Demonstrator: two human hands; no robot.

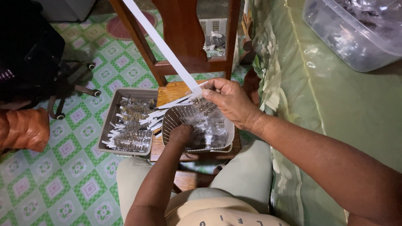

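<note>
Nearest the camera, at 6 o'clock, sit the person's beige-clad lap and shirt front [217,205], with both bare forearms reaching up from there toward the middle of the view.

Right hand [228,100]: its grip is pinched narrow, thumb and fingertips closed on the lower end of a long white paper strip [161,44], which runs away to 11 o'clock, across the dark brown wooden chair back [184,37]. A small clear plastic packet of dark metal parts [204,105] hangs just under the fingertips, touching them.

Left hand [181,134]: it is curled down inside a round white perforated plastic basket [172,119], fingers buried among clear packets; whether the grip is closed on one I cannot tell, since the fingertips are hidden.

Outward from the basket, at 9 o'clock and just beside it, a shallow grey rectangular plastic tray [109,121] holds more packets fixed to short white strips. Both basket and tray rest on the wooden chair seat [171,92].

At 3 o'clock a green floral cloth-covered surface [335,104] carries a clear plastic tub [356,33] at 1 o'clock. Green-and-white patterned floor tiles [63,175] spread at 8 o'clock, with a black wheeled office chair [37,58] at 10 o'clock.
</note>
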